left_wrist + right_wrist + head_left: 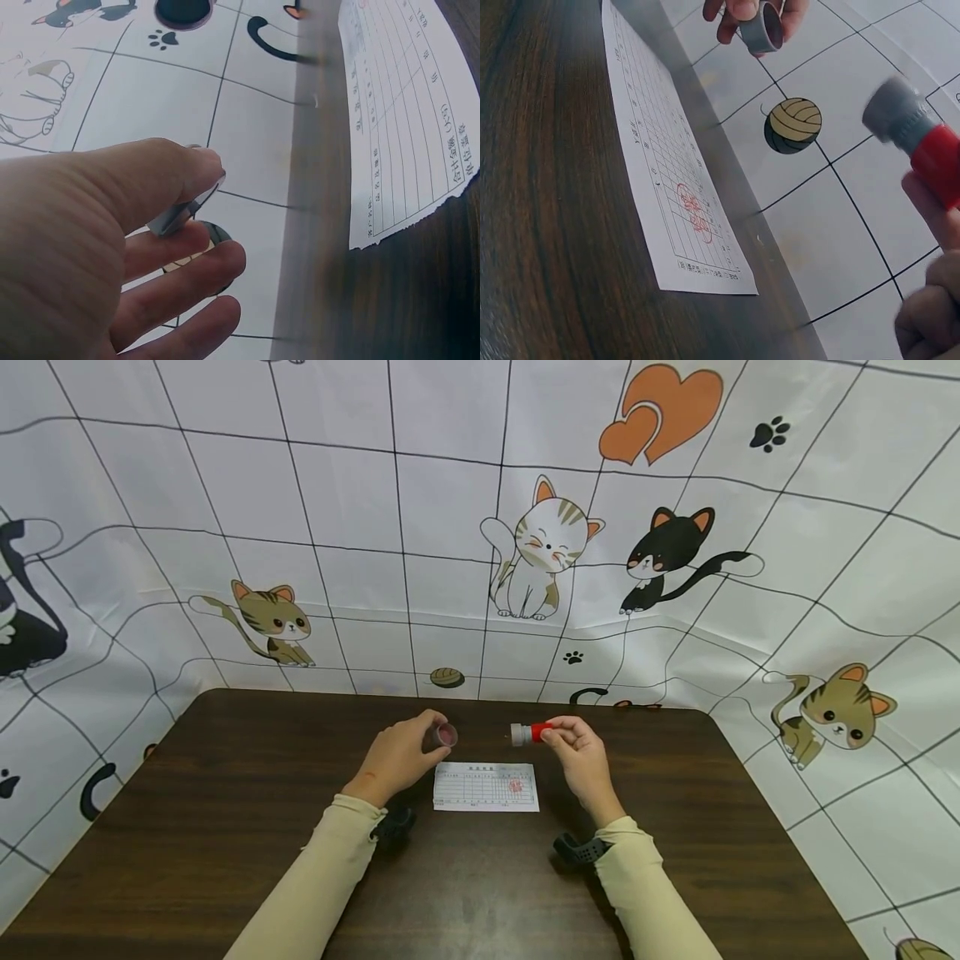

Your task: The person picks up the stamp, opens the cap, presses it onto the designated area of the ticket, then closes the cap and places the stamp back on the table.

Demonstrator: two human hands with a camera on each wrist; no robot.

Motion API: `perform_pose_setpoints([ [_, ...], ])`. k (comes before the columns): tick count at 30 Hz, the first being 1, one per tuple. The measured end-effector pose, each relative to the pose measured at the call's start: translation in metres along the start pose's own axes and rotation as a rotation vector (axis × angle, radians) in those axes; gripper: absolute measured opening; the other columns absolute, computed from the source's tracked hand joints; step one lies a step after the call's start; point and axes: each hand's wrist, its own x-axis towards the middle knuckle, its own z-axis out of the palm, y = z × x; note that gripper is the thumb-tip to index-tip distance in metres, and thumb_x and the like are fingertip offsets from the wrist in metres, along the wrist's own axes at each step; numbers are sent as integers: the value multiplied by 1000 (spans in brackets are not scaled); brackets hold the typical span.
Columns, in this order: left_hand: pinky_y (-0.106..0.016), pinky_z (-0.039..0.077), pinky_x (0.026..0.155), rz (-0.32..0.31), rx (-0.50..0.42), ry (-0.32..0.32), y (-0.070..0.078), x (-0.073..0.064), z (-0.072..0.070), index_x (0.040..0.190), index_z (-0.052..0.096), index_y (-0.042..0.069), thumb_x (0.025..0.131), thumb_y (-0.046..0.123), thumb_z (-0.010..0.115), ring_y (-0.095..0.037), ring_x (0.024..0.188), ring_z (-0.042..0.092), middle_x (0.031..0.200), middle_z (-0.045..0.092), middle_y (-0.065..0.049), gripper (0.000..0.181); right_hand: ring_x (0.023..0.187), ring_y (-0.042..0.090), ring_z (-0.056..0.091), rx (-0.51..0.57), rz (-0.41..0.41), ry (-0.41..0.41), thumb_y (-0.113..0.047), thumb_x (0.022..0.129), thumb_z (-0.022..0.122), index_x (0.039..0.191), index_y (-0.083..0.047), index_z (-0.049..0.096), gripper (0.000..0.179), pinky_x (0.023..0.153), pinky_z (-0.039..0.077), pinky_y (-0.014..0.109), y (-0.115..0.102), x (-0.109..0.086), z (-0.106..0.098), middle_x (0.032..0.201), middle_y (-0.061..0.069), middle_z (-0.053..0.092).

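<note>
My left hand (401,753) pinches a small grey round cap (446,735) between thumb and fingers, its dark reddish inside showing. In the right wrist view the same cap (755,31) appears at the top. A red-handled stamp (537,732) with a grey head is pinched in my right hand (587,760), the head pointing left towards the cap. Stamp and cap are held apart above the table. Between and below the hands lies a white printed form (480,793) with a red stamp mark (694,212) near its right end.
The dark wooden table (225,827) ends in a back edge just beyond the hands. Behind it hangs a white sheet (337,493) with grid lines and cartoon cats. Dark bands (581,849) sit on both wrists.
</note>
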Motion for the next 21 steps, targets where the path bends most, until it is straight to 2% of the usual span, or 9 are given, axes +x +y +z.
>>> perform_pose_setpoints([
  [4,-42,59,85,18,-3,-2,2,0,0,133,64,15,95,28,77,-18,97,70,119,72,-3,42,61,7,47,1,31,-66,-8,98,72,118,4,63,25,51,32,20,0,0,2,95,12,73],
  [8,-42,59,86,48,10,0,3,-1,-1,137,63,15,97,27,75,-20,102,69,126,68,-4,44,52,6,37,-10,44,-96,-4,98,70,119,6,63,24,48,31,20,-1,-1,4,95,21,71],
  [12,-38,58,80,82,28,7,6,-2,-2,141,63,17,98,28,74,-16,94,65,128,66,-3,46,52,7,37,-5,43,-94,-3,98,70,118,5,64,23,47,31,19,-2,-3,7,94,13,72],
  [16,-34,51,71,121,41,11,10,-3,-3,144,62,20,98,31,73,-12,82,57,127,65,-1,48,52,6,37,20,20,-84,-5,97,72,117,4,64,24,48,31,20,-3,-5,12,92,3,73],
  [19,-32,48,68,134,41,10,12,-4,-3,145,62,21,98,32,73,-11,77,53,126,65,0,49,55,6,43,44,-11,-77,-6,96,73,118,5,63,26,49,32,19,-4,-6,15,95,4,74],
  [21,-32,48,68,134,39,8,14,-4,-3,145,62,21,98,32,73,-11,77,53,124,65,0,50,60,6,51,63,-28,-76,-4,96,73,119,6,62,28,51,37,18,-5,-6,17,101,10,73],
])
